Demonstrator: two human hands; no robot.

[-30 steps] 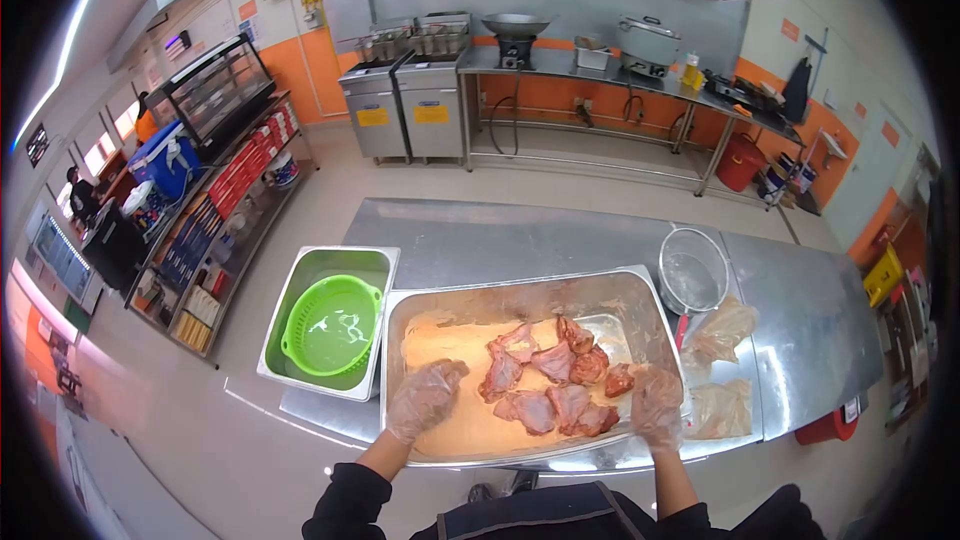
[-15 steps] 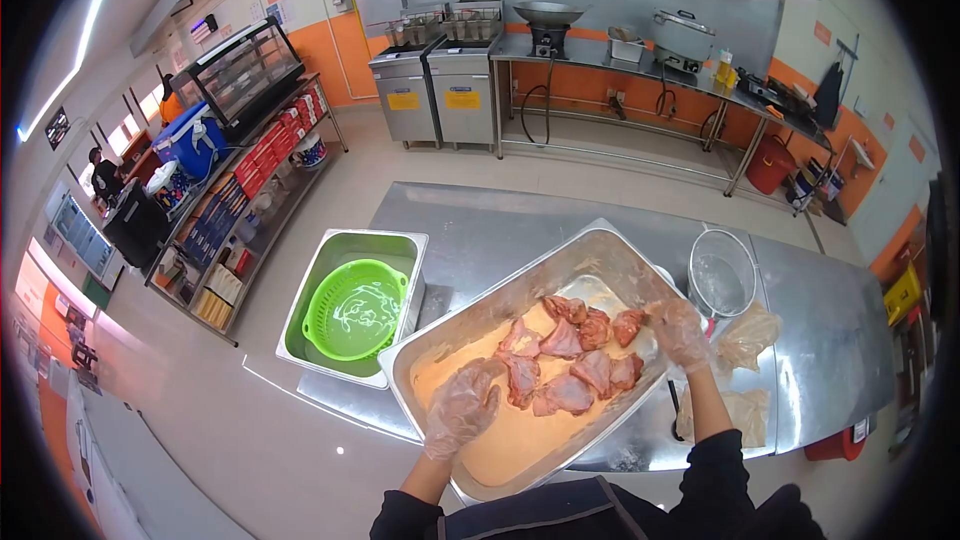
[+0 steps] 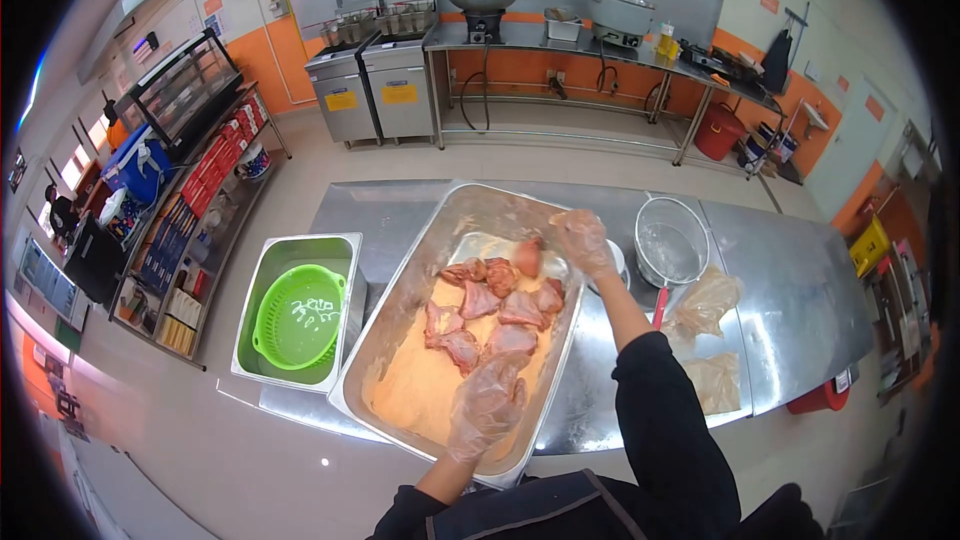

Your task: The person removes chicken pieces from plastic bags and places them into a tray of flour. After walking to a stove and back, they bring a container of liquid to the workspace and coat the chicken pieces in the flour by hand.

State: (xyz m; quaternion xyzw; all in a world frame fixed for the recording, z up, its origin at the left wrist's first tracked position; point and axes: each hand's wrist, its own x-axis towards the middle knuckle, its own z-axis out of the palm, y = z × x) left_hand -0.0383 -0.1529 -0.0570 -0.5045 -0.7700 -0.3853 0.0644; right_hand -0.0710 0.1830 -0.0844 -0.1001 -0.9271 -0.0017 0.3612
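Observation:
A deep metal tray (image 3: 397, 297) sits at an angle on the steel table, with pale orange flour (image 3: 408, 385) spread inside. Several raw chicken pieces (image 3: 481, 300) lie on the flour, mostly toward the far half. One chicken piece (image 3: 527, 257) near the far right corner is smeared by motion. My right hand (image 3: 585, 243), in a clear plastic glove, grips the tray at its far right corner; its fingertips are partly hidden. Also gloved, my left hand (image 3: 488, 405) hovers over the near end of the flour, fingers loosely curved and thumb apart, holding nothing visible.
Left of the tray stands a metal container (image 3: 246, 335) with a green basket (image 3: 262, 325) in it. To the right are a red-handled sieve (image 3: 672, 242) and crumpled plastic bags (image 3: 708, 302). Fryers (image 3: 398, 90) and a counter with a wok (image 3: 484, 0) line the back wall.
The tray has turned counterclockwise, its far end swinging left. My left hand has shifted toward the tray's near right side. The room has slid left in view.

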